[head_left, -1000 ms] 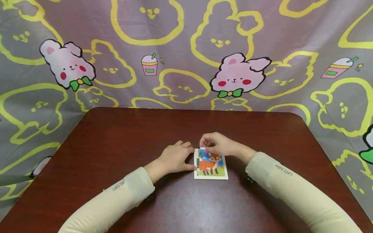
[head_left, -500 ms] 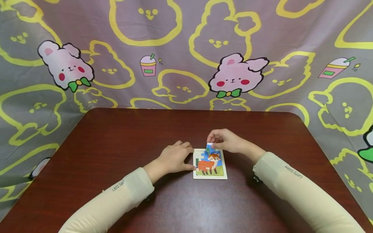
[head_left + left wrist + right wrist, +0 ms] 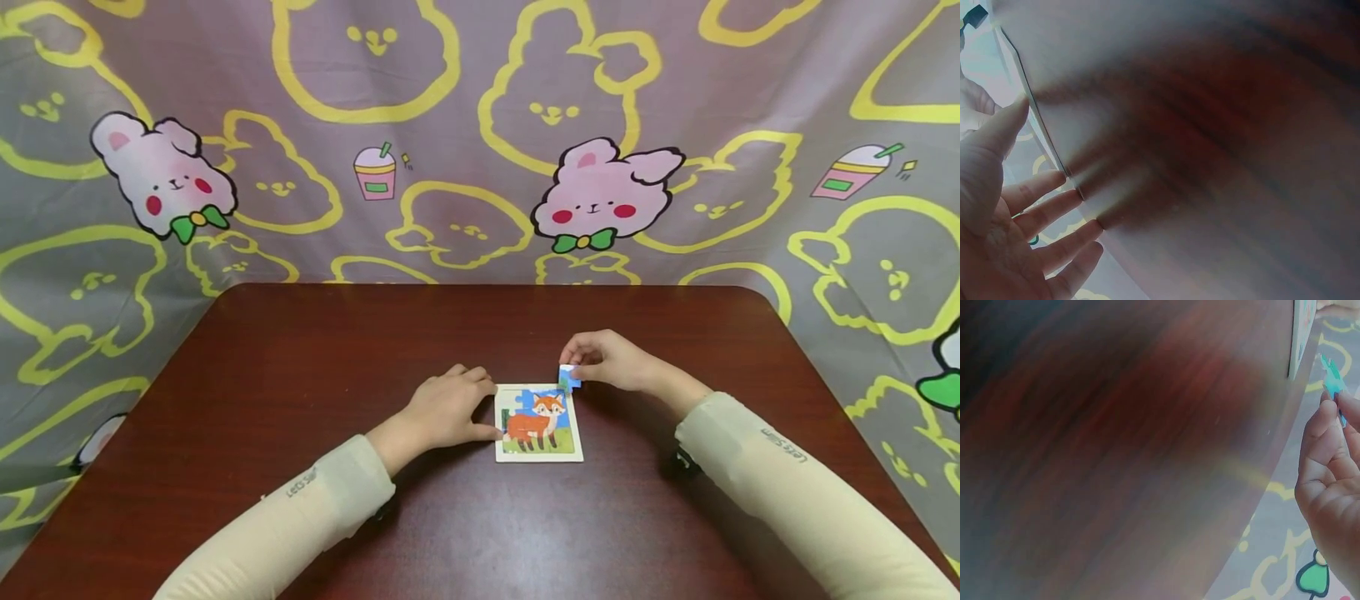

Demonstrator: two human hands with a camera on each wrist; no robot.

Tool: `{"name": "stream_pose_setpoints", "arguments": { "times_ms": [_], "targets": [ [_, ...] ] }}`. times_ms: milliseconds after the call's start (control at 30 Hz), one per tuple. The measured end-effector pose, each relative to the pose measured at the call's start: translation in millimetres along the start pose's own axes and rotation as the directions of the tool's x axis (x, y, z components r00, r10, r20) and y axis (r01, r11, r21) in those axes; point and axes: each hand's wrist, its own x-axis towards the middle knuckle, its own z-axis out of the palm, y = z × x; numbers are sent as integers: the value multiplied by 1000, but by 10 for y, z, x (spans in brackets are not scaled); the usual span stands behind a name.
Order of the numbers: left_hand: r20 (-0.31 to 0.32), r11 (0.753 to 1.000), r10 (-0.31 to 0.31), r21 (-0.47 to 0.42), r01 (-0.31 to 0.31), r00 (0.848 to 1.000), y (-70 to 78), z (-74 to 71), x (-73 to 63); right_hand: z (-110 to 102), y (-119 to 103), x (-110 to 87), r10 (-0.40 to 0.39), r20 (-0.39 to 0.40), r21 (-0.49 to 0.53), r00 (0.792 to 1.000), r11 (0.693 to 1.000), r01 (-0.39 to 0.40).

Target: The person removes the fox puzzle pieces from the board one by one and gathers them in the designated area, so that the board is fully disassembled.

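Note:
A jigsaw puzzle board [image 3: 510,398] with a white rim and an orange fox picture lies on the table. Its upper left shows a pale bare area. My left hand [image 3: 453,408] rests at the board's left edge. In the left wrist view the left hand's fingers [image 3: 1054,212] are spread and fairly straight, with the thumb at the board's edge. My right hand [image 3: 611,360] pinches a blue and green puzzle piece [image 3: 567,375] between thumb and fingers, above the board's upper right corner. The right wrist view shows this puzzle piece [image 3: 1334,381] nearly edge-on.
The dark reddish-brown table [image 3: 337,350] has rounded far corners. A grey-pink cloth curtain [image 3: 450,142] with yellow outlines and rabbit faces stands behind it and at both sides.
My right hand has lifted the puzzle piece from the board's upper left and carried it rightward to the upper right corner. My left hand stays at the left edge.

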Motion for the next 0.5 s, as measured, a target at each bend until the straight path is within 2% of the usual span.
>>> {"name": "stream_pose_setpoints", "arguments": {
  "times_ms": [500],
  "targets": [
    [-1,1000,-1,4,1,1000,3,14,8,-206,179,-121,41,-23,-24,999,999,-42]
  ]
}}
